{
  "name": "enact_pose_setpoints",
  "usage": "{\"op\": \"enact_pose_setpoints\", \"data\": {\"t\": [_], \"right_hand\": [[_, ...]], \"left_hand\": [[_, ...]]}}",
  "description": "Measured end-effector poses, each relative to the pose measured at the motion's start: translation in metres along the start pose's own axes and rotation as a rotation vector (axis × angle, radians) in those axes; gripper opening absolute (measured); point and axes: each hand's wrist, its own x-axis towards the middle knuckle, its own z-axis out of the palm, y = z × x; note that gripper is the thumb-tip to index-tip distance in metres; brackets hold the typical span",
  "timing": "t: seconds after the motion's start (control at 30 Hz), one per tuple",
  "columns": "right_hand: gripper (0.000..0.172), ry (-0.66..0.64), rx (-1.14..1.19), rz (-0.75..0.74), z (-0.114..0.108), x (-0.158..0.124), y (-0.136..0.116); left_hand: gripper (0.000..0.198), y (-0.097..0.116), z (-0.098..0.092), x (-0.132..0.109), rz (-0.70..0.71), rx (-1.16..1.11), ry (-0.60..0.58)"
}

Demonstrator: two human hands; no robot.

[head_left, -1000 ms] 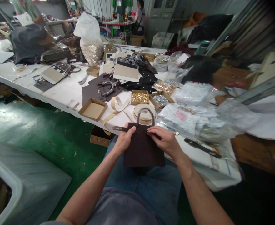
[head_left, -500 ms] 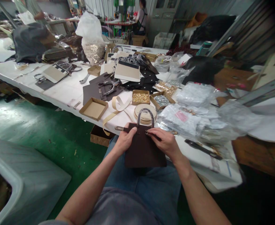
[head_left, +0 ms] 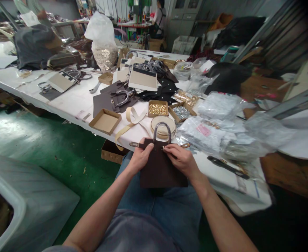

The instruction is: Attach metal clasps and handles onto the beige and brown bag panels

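Note:
A dark brown handbag panel [head_left: 156,171] rests against my thighs at the table's front edge. Its arched handle [head_left: 162,125], wrapped in clear film, points away from me. My left hand [head_left: 140,157] grips the panel's upper left, thumb on top and fingers behind. Past that hand sticks out a strap end with a metal plate [head_left: 135,144]. At the handle's right base, my right hand [head_left: 181,157] pinches a small gold-coloured metal fitting [head_left: 163,148] against the panel. Another plated strap end [head_left: 185,145] shows beyond the right fingers. The fingertips partly hide the fitting.
Behind the handle lies a roll of cream tape [head_left: 154,127]. Small boxes hold gold studs [head_left: 158,109] and silver studs [head_left: 180,112]; an open cardboard box [head_left: 105,121] stands left. Plastic bags [head_left: 209,133] and a black-handled tool [head_left: 227,167] lie right. A grey bin [head_left: 38,196] stands at lower left.
My right hand has shifted slightly left and down with the metal fitting, and the right strap end has swung inward and up. My left hand keeps its grip, almost unmoved.

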Motion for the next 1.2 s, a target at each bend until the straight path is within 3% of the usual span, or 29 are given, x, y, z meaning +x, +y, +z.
{"op": "enact_pose_setpoints", "data": {"t": [0.37,0.57,0.9,1.2], "right_hand": [[0.016,-0.044,0.053,0.002,-0.006,0.009,0.005],[0.027,-0.015,0.033,0.059,-0.009,0.011,0.002],[0.021,-0.023,0.106,0.146,-0.015,0.014,0.0],[0.026,0.103,0.192,0.325,-0.01,0.004,0.014]], "left_hand": [[0.027,-0.008,0.0,-0.003,-0.099,-0.101,0.059],[0.029,-0.009,-0.001,-0.004,-0.15,-0.162,0.063],[0.03,-0.016,0.001,-0.005,-0.211,-0.227,0.079],[0.036,-0.014,0.003,-0.003,-0.309,-0.365,0.125]]}}
